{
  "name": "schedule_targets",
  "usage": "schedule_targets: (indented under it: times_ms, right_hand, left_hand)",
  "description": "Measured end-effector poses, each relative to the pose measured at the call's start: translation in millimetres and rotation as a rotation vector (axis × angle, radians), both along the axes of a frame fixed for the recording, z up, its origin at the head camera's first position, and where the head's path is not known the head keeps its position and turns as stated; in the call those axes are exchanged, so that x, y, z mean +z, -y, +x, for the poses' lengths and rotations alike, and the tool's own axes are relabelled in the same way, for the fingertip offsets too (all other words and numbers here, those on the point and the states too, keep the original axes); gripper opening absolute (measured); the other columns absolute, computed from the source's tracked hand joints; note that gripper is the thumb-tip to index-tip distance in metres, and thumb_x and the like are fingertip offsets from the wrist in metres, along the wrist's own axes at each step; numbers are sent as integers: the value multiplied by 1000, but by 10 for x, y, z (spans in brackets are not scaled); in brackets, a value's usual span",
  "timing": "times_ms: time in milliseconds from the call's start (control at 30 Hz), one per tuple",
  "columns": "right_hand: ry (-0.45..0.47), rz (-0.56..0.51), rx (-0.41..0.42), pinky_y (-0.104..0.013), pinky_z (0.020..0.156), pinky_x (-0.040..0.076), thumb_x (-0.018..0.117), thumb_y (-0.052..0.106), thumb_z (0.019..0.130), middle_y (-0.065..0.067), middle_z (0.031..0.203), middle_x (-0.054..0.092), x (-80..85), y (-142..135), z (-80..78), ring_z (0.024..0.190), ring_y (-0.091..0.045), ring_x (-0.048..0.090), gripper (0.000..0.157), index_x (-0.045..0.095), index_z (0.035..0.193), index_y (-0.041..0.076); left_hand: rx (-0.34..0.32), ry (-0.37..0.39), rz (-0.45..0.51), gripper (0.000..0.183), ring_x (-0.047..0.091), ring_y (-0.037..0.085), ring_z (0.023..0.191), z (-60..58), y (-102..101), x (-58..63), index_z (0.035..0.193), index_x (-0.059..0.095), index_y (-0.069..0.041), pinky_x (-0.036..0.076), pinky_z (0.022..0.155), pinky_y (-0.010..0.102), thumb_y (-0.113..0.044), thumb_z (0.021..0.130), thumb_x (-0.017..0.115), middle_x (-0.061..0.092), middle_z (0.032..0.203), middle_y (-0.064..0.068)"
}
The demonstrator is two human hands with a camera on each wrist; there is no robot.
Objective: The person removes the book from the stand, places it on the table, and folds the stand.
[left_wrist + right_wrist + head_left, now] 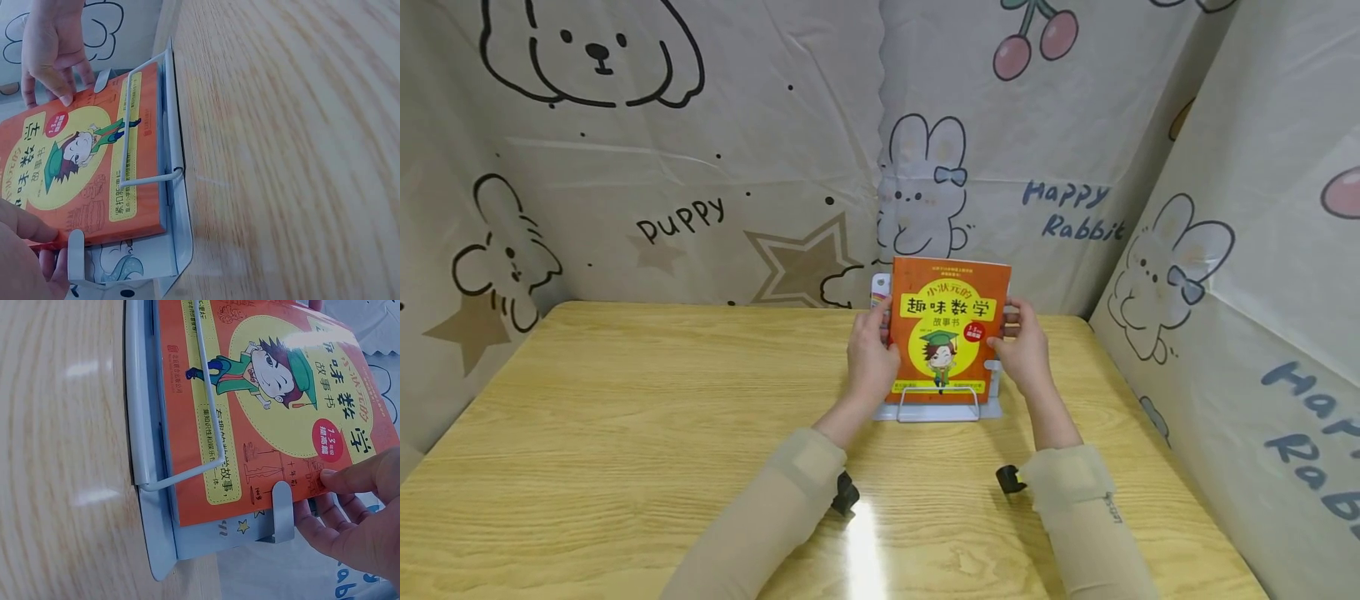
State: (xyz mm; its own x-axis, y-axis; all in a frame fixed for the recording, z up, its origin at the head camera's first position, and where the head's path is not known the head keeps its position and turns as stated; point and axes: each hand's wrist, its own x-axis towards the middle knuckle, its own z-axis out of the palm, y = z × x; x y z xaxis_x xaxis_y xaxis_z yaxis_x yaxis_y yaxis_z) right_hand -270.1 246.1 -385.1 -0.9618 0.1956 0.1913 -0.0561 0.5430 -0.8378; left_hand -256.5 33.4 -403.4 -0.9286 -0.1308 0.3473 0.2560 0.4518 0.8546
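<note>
An orange book [951,333] with a yellow circle and a cartoon child in a green cap stands upright on a light blue-grey book stand [940,412]. The stand's wire bar [128,125] crosses the lower cover. My left hand [872,350] grips the book's left edge, thumb on the cover and fingers behind. On the opposite edge, my right hand [1026,346] pinches the book the same way, just above a side clip [282,512] in the right wrist view. Part of the stand's printed back plate [240,534] shows past the book.
The stand is near the far edge of a wood-grain table [662,417]. Behind it hangs a cloth [737,150] printed with cartoon animals, and another cloth panel [1240,250] lines the right side. Black clips [1011,479] sit at both wrists.
</note>
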Motion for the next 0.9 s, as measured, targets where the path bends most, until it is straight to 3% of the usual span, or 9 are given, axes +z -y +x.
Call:
schedule_targets:
  times_ms: [900]
  right_hand:
    - [-64,-27,-19,-46,96,48,60,-7,86,-16,124,51,218,-13,-46,110,-31,54,61,36,139,13]
  left_hand:
    - [-43,-129,51,70,55,20,92,-112,8,131,140,47,-14,54,78,25,17,78,59,52,112,10]
